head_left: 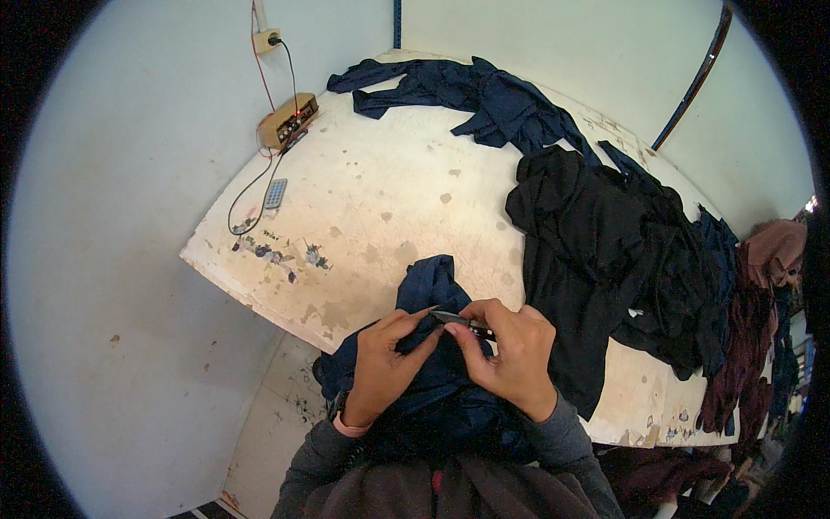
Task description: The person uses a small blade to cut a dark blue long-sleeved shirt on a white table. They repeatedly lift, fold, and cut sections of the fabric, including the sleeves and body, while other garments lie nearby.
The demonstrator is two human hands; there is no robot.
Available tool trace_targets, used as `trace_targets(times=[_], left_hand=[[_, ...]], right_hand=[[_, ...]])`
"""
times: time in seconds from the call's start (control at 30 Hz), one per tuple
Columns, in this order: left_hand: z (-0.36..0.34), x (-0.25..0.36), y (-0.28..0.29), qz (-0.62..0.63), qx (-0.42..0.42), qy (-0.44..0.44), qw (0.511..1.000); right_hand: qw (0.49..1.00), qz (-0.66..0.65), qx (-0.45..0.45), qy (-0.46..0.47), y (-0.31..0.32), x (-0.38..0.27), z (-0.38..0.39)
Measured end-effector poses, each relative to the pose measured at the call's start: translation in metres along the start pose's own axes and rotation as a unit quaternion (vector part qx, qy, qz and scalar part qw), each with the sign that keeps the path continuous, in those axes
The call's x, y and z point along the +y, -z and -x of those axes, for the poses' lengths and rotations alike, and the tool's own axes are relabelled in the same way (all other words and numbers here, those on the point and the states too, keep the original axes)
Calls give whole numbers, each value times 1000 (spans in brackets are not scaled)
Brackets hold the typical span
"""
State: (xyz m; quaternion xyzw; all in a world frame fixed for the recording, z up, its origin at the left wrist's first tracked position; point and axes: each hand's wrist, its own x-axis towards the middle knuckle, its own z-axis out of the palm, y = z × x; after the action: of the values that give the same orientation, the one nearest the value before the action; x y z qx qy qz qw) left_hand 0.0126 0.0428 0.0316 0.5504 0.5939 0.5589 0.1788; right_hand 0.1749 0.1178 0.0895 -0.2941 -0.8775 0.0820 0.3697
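A navy blue garment (428, 281) lies bunched over the near table edge and spreads down toward my lap. My left hand (387, 356) pinches a bit of its cloth between thumb and forefinger. In my right hand (512, 346) is a small pointed blade tool (450, 318) with a dark handle, gripped between thumb and fingers. Its tip points left and meets the fingertips of my left hand. Whether it has one blade or two is too small to tell. Any thread or seam at the tip cannot be made out.
Black garments (588, 233) are heaped on the table (389, 190) to the right, with more navy clothes (484, 91) along the back. Maroon clothing (735, 372) hangs at the far right. A wired box (290, 121) and a remote control (275, 194) lie by the left wall.
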Motion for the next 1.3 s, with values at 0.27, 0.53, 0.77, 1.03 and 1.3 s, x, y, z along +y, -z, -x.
trace_targets(times=[0.27,0.53,0.77,1.03,1.3], left_hand=[[-1,0,3,-24,-13,10,1000],[-8,-12,10,-19,6,-17,1000],[-5,-16,30,105,33,165,980],[2,0,29,122,-29,163,979],[1,-5,28,-38,-3,-123,992]], right_hand=[[1000,-8,0,-1,-5,4,0],[890,-368,-119,-240,-23,40,8],[994,23,53,95,-18,27,8],[938,176,85,286,-26,3,23],[984,-89,-30,151,-14,6,19]])
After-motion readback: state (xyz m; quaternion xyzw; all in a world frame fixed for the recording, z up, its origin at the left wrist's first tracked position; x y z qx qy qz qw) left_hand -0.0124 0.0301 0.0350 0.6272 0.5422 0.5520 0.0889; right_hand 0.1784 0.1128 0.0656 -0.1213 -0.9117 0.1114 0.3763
